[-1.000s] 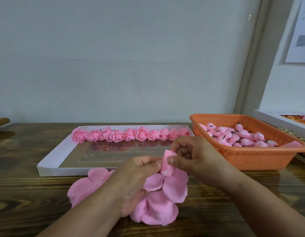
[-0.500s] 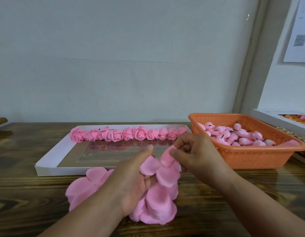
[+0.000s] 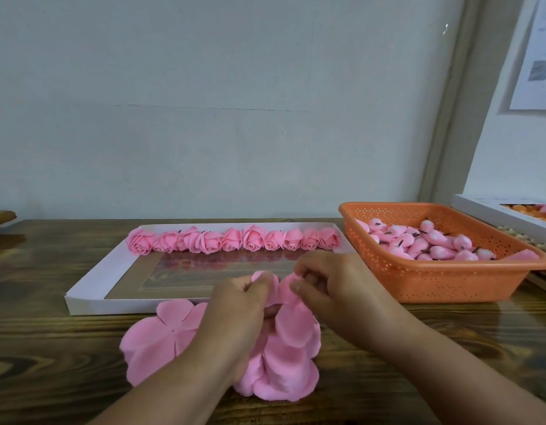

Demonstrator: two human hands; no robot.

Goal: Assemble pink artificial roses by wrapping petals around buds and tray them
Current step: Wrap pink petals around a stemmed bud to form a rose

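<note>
Risk: left hand [image 3: 235, 314] and right hand [image 3: 330, 289] fingers pinch thin petals [image 3: 290, 326]; hard pull likely tears or creases them, loosening wrap.

Finished pink roses [image 3: 233, 243]: ten, in a single row along the far edge of the tray. White tray [image 3: 90, 285]: one on the table [image 3: 35, 348]. Orange perforated basket [image 3: 443, 282]: one. Pink buds [image 3: 428, 243] in the basket: a heaped pile, too overlapped for an exact count, roughly two dozen visible. Flat petal sheet [image 3: 161, 335] on the table: one plainly visible. Hands: two, left hand [image 3: 235, 314] and right hand [image 3: 336, 289]. Second white box [image 3: 492, 214] at the right edge: one, partly out of view.
</note>
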